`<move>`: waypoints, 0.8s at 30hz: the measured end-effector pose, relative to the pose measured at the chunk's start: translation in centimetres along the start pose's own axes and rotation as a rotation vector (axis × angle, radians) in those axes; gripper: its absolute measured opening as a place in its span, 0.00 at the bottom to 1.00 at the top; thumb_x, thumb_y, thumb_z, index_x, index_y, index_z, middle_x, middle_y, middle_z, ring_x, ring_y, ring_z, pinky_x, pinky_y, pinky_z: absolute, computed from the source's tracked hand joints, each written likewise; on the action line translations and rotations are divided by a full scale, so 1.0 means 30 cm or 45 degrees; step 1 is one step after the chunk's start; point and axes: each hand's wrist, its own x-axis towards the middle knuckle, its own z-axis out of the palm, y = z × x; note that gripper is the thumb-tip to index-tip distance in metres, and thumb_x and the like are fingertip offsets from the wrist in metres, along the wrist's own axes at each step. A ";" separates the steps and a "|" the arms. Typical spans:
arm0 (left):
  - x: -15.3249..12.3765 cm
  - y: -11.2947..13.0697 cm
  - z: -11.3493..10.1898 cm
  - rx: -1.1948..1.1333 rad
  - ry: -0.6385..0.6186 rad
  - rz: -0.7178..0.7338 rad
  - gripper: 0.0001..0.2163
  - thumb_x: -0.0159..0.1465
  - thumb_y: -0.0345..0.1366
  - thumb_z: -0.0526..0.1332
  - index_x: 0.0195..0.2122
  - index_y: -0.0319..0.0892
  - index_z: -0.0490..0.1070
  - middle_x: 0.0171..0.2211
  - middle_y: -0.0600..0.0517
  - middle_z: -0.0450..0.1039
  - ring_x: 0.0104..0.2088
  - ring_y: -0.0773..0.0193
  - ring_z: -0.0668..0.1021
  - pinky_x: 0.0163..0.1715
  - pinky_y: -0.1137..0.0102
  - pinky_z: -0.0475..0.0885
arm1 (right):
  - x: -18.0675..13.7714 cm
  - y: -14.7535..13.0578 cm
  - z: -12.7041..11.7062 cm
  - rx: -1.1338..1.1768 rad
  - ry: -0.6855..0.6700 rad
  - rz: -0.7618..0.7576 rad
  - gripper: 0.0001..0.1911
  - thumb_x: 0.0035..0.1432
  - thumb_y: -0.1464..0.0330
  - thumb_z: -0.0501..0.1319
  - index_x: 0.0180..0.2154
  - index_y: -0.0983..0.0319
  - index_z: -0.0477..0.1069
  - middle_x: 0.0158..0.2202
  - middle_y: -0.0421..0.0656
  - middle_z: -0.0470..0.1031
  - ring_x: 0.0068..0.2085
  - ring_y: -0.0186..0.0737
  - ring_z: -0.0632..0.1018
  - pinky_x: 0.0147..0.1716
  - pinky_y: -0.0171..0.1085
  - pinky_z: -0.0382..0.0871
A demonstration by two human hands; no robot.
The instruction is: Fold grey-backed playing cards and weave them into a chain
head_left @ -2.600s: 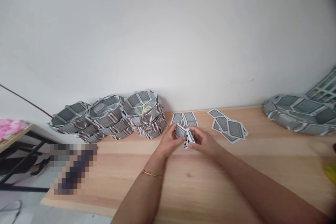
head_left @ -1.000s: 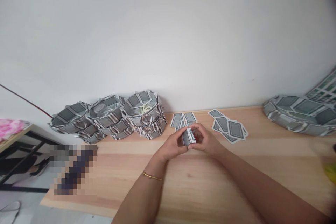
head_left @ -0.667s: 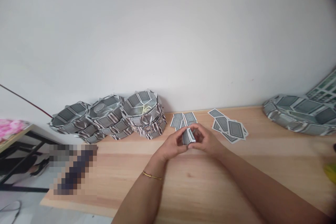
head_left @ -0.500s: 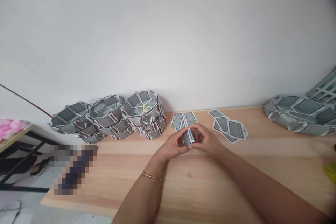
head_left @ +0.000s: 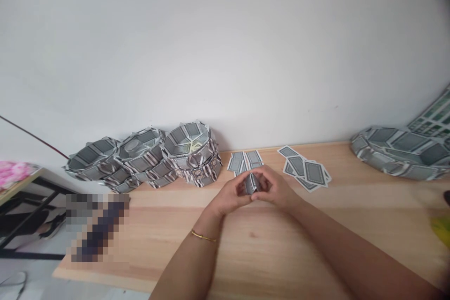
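Note:
Between both hands, above the wooden table [head_left: 253, 234], a grey-backed playing card [head_left: 251, 183] is bent so that it peaks in the middle. My left hand [head_left: 230, 194] is closed on its left side, a gold bangle on the wrist. My right hand [head_left: 276, 190] grips the other side, fingers curled round it. Whether more than one card is held I cannot tell. Just behind the hands lie several playing cards [head_left: 237, 161], partly covered by the fingers. A loose heap of face-down cards [head_left: 304, 168] rests to the right.
At the left stand round baskets made of folded cards [head_left: 190, 150], some stacked, against the white wall [head_left: 225, 56]. A wider card basket [head_left: 397, 150] sits at the far right. A blurred-out dark object [head_left: 101, 229] lies near the left edge. Pink items [head_left: 16, 171] rest on another table.
The card between the hands has gone from a flatter, tilted shape to one folded into a peak. Both hands stay in nearly the same place; the view has shifted slightly.

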 end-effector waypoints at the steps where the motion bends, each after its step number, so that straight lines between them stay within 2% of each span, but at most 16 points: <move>1: 0.000 0.001 0.001 -0.024 -0.006 -0.009 0.32 0.53 0.38 0.66 0.58 0.42 0.59 0.56 0.43 0.63 0.56 0.52 0.66 0.56 0.59 0.60 | 0.000 0.000 -0.001 -0.013 0.004 -0.022 0.28 0.46 0.54 0.66 0.48 0.56 0.66 0.32 0.41 0.65 0.28 0.36 0.66 0.28 0.36 0.63; 5: -0.002 0.000 -0.001 -0.073 -0.003 -0.035 0.31 0.54 0.38 0.65 0.59 0.42 0.58 0.55 0.43 0.63 0.55 0.53 0.67 0.55 0.59 0.61 | 0.001 -0.003 -0.003 -0.035 0.048 -0.134 0.24 0.52 0.53 0.60 0.49 0.57 0.65 0.37 0.45 0.68 0.38 0.44 0.69 0.38 0.41 0.65; 9: -0.003 -0.005 -0.006 -0.087 0.003 -0.024 0.32 0.54 0.38 0.65 0.59 0.43 0.56 0.55 0.44 0.63 0.55 0.53 0.67 0.55 0.60 0.60 | 0.003 -0.004 -0.001 -0.052 0.085 -0.175 0.24 0.53 0.55 0.60 0.50 0.56 0.65 0.43 0.48 0.68 0.45 0.48 0.69 0.45 0.45 0.63; 19: 0.001 -0.006 0.000 -0.115 0.005 0.019 0.31 0.55 0.39 0.64 0.59 0.41 0.57 0.54 0.43 0.64 0.54 0.54 0.67 0.55 0.60 0.60 | 0.002 0.007 0.003 -0.008 0.062 -0.165 0.25 0.54 0.55 0.60 0.52 0.56 0.64 0.43 0.48 0.68 0.45 0.47 0.69 0.44 0.45 0.64; 24: 0.000 -0.008 0.002 -0.021 -0.007 0.044 0.30 0.58 0.40 0.62 0.60 0.40 0.55 0.55 0.43 0.62 0.55 0.55 0.66 0.55 0.61 0.60 | 0.002 0.014 0.006 0.004 0.044 -0.183 0.25 0.54 0.54 0.60 0.51 0.57 0.64 0.43 0.48 0.67 0.45 0.47 0.69 0.44 0.44 0.64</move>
